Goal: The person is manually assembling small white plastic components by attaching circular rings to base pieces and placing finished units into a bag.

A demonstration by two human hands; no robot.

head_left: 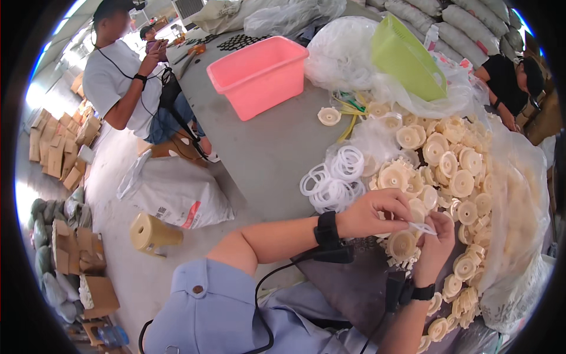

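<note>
Left hand (pixel 377 212) and right hand (pixel 436 242) meet just above the near edge of the grey surface (pixel 265 147), fingers pinched together on a thin white ring (pixel 423 227) stretched between them. A cream plastic wheel (pixel 402 243) sits right under the ring, against the right hand's palm; whether that hand grips it or it merely rests there, cannot tell. Both wrists carry black bands with cables.

Loose pile of white rings (pixel 333 180) on the surface, just beyond the left hand. Big heap of cream wheels (pixel 454 171) spills from a clear bag to the right of both hands. Pink tub (pixel 259 74) and tilted green basket (pixel 407 56) farther back. A seated person (pixel 127 82) at the far left, well apart. Tan stool (pixel 150 233) on the floor.
</note>
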